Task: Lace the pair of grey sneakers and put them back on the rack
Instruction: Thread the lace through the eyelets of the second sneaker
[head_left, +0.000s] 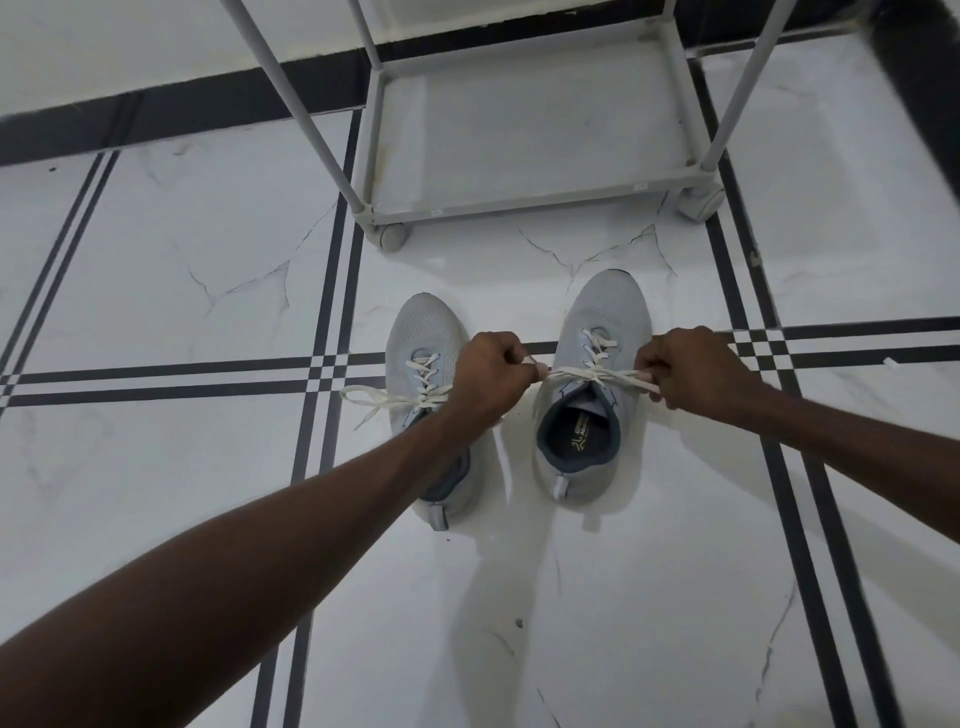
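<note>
Here both hands, left hand (488, 371) and right hand (691, 366), pinch the grey sneaker's (592, 395) cream lace (597, 375).

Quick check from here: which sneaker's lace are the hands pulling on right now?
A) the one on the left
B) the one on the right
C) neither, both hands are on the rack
B: the left hand and right hand each pinch an end of the lace stretched across the right sneaker, while the left sneaker already shows a bow.

The floor (156, 270) is shiny white tile with black lines. A black strip (182, 109) runs at 11 o'clock.
</note>
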